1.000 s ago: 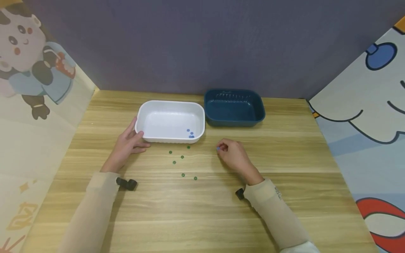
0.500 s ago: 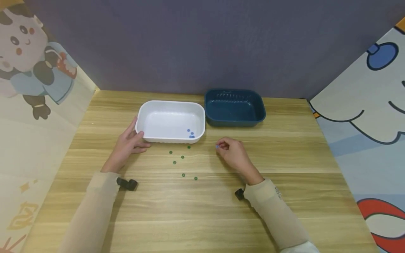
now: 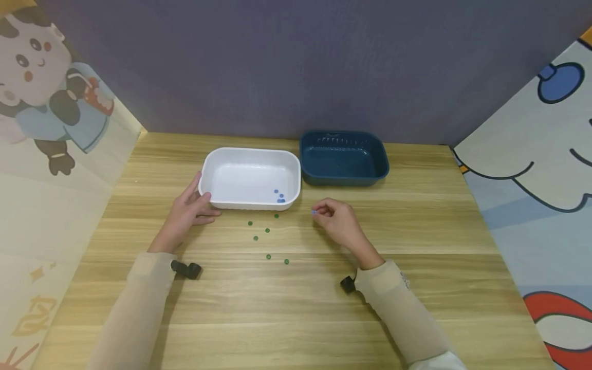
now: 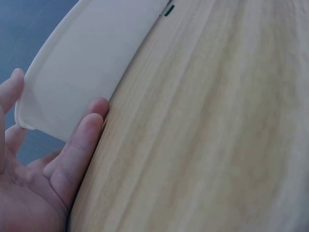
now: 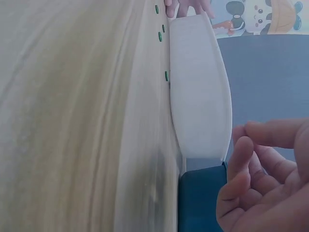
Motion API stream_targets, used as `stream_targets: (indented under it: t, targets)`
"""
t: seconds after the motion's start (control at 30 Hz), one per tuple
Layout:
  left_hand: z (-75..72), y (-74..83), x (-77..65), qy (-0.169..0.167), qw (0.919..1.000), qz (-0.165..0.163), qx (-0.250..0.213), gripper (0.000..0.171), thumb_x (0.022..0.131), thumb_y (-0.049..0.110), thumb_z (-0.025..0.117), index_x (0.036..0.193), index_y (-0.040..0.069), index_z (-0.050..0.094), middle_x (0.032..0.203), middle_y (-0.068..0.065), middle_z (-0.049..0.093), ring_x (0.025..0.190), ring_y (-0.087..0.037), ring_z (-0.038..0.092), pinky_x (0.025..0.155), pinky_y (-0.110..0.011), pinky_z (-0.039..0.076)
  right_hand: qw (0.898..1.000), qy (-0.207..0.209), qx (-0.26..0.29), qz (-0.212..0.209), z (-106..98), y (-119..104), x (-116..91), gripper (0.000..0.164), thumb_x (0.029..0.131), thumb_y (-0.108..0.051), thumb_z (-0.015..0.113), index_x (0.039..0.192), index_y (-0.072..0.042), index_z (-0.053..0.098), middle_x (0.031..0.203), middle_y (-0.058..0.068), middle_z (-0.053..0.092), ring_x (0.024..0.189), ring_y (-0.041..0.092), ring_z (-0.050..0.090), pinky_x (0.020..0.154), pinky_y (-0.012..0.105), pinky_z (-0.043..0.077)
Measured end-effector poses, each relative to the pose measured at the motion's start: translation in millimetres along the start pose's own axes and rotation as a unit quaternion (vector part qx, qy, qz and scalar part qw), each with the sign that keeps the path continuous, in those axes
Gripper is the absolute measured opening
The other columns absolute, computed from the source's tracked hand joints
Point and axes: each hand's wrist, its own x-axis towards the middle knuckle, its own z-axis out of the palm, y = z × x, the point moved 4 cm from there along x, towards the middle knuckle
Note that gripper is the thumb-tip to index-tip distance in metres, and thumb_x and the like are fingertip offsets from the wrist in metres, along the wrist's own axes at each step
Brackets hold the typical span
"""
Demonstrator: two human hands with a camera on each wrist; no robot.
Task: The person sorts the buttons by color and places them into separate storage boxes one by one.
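My right hand [image 3: 339,223] pinches a small blue disc [image 3: 314,211] between thumb and fingertip. It is in front of the gap between the white tray [image 3: 250,205] and the dark teal basin. In the right wrist view the fingertips [image 5: 244,140] overlap the background beside the tray's end. My left hand [image 3: 185,213] rests at the tray's front left corner with its fingers mostly straight, touching the rim and outer wall. Several blue discs [image 3: 281,196] lie inside the tray at its right end. Several green discs [image 3: 267,230] are scattered on the table in front of it.
The dark teal basin [image 3: 344,181] stands right against the white tray's right end. Behind both rises a grey-blue partition [image 3: 296,67], with printed panels at either side. A wood-grain table [image 3: 259,308] lies under everything. A black camera mount [image 3: 186,269] sits at the left wrist.
My right hand has moved slightly left and away from me with the blue disc, closer to the white tray. The left hand stays on the tray's corner.
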Motion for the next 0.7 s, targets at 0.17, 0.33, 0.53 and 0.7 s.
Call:
stream_targets:
  t: [0.17,0.33,0.53,0.7]
  targets:
    - [-0.1,-0.1,-0.2,-0.003,1.0000,0.000,0.001,0.073,0.103,0.037,0.058,0.160,0.043,0.011,0.162,-0.019,0.027,0.088,-0.021,0.074,0.077,-0.036,0.060,0.998,-0.007,0.062,0.017,1,0,4,0.010,0.091,-0.006,0.073,0.101,-0.004,0.074,0.089,0.008,0.070,0.079,0.020,0.063,0.065,0.026,0.053]
    - [-0.6,0.9,-0.9,-0.004,1.0000,-0.001,0.003,0.074,0.104,0.037,0.057,0.160,0.042,0.010,0.162,-0.020,0.027,0.088,-0.021,0.074,0.077,-0.036,0.061,0.993,-0.003,0.115,0.021,2,-1,9,0.012,0.090,-0.006,0.074,0.101,-0.001,0.073,0.089,0.011,0.069,0.079,0.021,0.063,0.062,0.022,0.050]
    - [-0.7,-0.1,-1.1,-0.003,1.0000,-0.004,0.003,0.074,0.103,0.037,0.058,0.160,0.043,0.011,0.162,-0.019,0.026,0.088,-0.021,0.074,0.077,-0.036,0.060,0.993,0.000,0.118,0.013,5,-8,12,0.013,0.089,-0.003,0.075,0.101,0.001,0.072,0.087,0.010,0.069,0.076,0.017,0.063,0.062,0.021,0.051]
    - [-0.7,-0.6,-0.9,0.001,1.0000,-0.007,0.004,0.073,0.102,0.040,0.058,0.159,0.046,0.013,0.162,-0.018,0.029,0.089,-0.022,0.074,0.077,-0.036,0.061,0.992,0.001,0.125,0.012,7,-12,15,0.014,0.089,-0.001,0.074,0.102,0.004,0.072,0.087,0.014,0.070,0.075,0.016,0.064,0.061,0.020,0.051]
